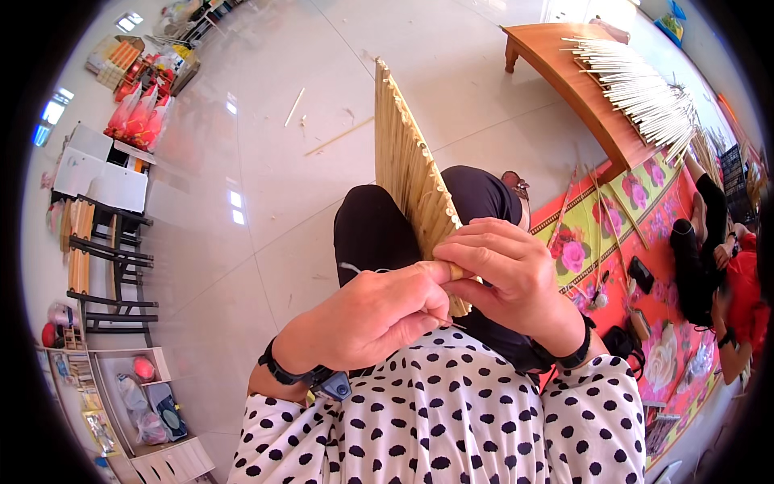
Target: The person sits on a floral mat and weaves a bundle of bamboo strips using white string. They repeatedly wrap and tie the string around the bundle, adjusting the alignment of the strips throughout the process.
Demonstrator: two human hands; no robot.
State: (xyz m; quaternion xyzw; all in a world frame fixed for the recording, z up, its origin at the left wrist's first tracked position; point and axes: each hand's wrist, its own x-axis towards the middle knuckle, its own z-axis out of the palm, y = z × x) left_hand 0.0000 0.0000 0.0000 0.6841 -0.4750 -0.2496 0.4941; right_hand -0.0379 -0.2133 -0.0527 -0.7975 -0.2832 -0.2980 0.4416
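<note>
Head view, left side first: what does the left hand (379, 310) have?

"Thumb and fingers pinched together on a thin strand (458, 326); thread or needle, I can't tell."

"And the flat, straw-coloured panel of slender stalks (403, 161)?"

"On edge between the black-trousered knees (369, 226), probably so the legs steady it."

"The right hand (508, 270)?"

"Closed on the panel's near end, likely keeping it still for the left."

"Farther right?"

"Loose, whitish thin sticks (633, 89) on a brown wooden table (552, 50), perhaps to keep them off the floor."
</note>
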